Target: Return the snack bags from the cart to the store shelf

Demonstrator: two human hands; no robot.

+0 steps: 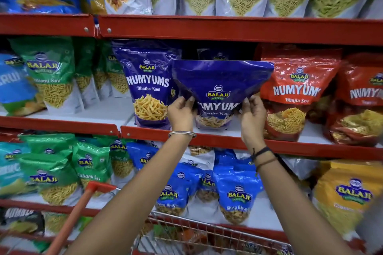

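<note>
- I am holding a purple Numyums bag (221, 87) upright on the middle shelf (290, 144), in the gap between a matching purple bag (148, 85) and the red Bhujia Sev bags (290, 93); I judge the slot is chosen to match the product.
- The bag's top is leaning toward me, its base sitting at or just above the shelf board; contact is unclear.
- My left hand (180, 113) is gripping the bag's left edge, fingers curled partway, thumb on the front.
- My right hand (253, 114) is gripping the right edge likewise, pinching inward.
- The two-sided hold is, I judge, steadying the floppy pouch.
- The cart (199, 232) is standing below, more bags inside, indistinct.
</note>
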